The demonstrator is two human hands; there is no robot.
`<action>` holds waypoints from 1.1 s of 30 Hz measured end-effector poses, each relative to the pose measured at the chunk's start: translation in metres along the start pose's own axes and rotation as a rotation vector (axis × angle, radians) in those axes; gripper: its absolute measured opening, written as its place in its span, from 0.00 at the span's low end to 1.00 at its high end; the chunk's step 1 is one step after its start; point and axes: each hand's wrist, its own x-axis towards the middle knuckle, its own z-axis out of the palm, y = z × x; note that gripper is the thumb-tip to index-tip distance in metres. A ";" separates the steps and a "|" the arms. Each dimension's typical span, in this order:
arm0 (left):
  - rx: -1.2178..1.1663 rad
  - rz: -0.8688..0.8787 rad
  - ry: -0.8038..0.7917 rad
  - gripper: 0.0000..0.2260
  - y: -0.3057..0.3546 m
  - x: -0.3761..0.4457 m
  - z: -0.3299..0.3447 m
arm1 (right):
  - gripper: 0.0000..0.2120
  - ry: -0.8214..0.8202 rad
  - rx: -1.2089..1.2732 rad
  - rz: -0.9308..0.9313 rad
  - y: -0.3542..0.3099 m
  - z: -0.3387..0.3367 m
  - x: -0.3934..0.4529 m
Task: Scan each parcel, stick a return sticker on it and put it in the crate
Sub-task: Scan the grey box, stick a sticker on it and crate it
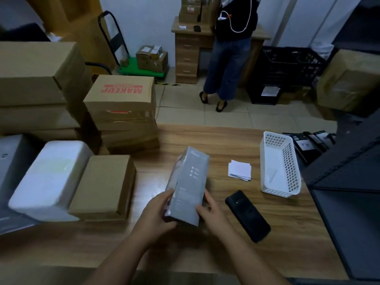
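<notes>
Left hand and right hand both clasp the grey parcel between them at its near end; it looks light, stiff, slightly slick.

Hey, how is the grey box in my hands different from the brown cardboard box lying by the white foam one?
The grey box is slim, printed and held tilted above the table, gripped by the left hand and right hand. The brown cardboard box is wider, plain and unprinted, and lies flat on the wooden table beside the white foam box, with no hand on it. Both are closed, rectangular boxes.
</notes>
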 end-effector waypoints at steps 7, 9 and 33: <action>0.541 -0.042 -0.143 0.43 -0.011 0.004 0.013 | 0.23 0.228 -0.263 0.053 0.029 -0.027 0.011; 0.519 -0.031 -0.139 0.41 -0.005 0.006 0.023 | 0.20 0.382 -0.436 -0.034 0.038 -0.053 0.011; 0.488 -0.199 0.025 0.39 0.002 0.010 0.032 | 0.33 0.033 -0.866 0.035 -0.012 -0.127 -0.026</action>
